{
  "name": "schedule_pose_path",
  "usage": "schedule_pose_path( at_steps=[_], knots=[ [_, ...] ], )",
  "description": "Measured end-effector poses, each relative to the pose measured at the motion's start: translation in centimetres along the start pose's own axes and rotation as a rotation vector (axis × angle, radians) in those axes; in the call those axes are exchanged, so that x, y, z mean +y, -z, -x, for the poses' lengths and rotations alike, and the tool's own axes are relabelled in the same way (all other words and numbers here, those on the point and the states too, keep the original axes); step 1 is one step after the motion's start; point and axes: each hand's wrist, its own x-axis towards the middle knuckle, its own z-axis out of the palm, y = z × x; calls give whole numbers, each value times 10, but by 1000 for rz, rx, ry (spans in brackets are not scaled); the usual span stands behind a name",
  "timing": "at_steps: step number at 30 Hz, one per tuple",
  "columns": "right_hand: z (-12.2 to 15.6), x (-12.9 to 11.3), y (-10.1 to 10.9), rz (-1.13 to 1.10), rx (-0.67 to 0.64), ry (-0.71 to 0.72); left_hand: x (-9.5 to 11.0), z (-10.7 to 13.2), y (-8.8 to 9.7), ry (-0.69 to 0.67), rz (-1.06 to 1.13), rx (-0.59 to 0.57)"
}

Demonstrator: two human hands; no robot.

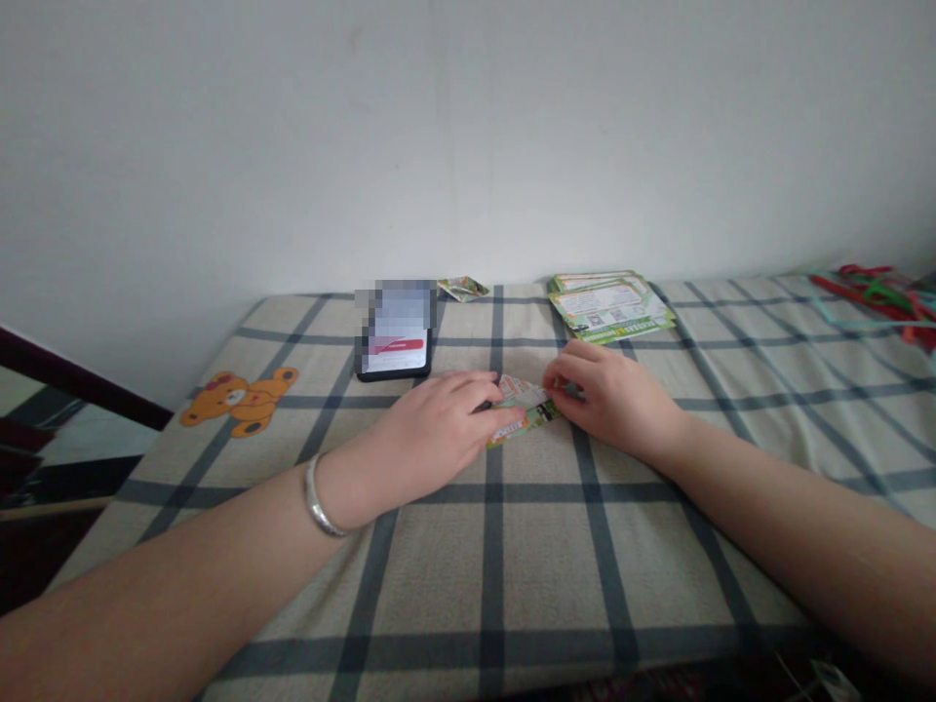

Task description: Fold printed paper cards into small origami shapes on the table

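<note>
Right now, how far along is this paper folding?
One folded leaflet already lies by the phone. In hand is a partly folded leaflet: the left hand lies on it and the right hand pinches its edge. A stack of flat leaflets on the checked cloth looks untouched, so most seems left.

Between the hands: the gap from left hand (431, 429) to right hand (614, 395) is filled by a folded leaflet (523, 409).
Beyond the left hand: the way is blocked by a phone (395, 336).
Beyond the right hand: a leaflet stack (610, 307) is met.
Between those two: a bare lane is left, closed by a paper scrap (462, 288) and the wall (468, 146).
Nearer than the hands: open checked cloth (541, 565) is left.
</note>
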Motion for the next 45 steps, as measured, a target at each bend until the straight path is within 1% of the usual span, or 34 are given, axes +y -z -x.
schedule_pose_path(
  at_steps=[2, 3, 4, 6, 11, 14, 17, 22, 27, 32, 36, 42, 45],
  knots=[
    [1, 0, 1, 15, 17, 203, 0, 0, 0, -1, -8, -7],
    [2, 0, 2, 20, 3, 278, 0, 0, 0, 1, -14, -10],
    [2, 0, 2, 25, -21, 330, 0, 0, 0, -1, -20, -17],
    [3, -1, 3, 37, -66, 369, 0, 0, 0, -8, -30, -17],
    [3, -2, 3, 63, -94, 366, 1, 0, 1, -19, -48, 9],
    [3, -3, 4, 91, -92, 374, 2, 0, 2, -26, -65, 16],
    [2, -5, 6, 136, -122, 390, 3, -1, 3, -34, -75, 11],
    [1, -9, 10, 169, -149, 327, 3, -1, 5, -38, -58, -7],
    [1, -7, 13, 167, -170, 265, 0, 0, 7, -47, -32, -12],
    [2, -3, 18, 160, -201, 249, -4, 0, 8, -106, -27, -16],
    [3, -1, 19, 153, -201, 227, -5, 0, 9, -112, -9, -10],
    [4, 6, 20, 150, -160, 210, -7, 1, 13, -115, 24, 12],
    [5, 9, 22, 163, -170, 209, -7, 0, 13, -121, 53, 22]
  ],
)
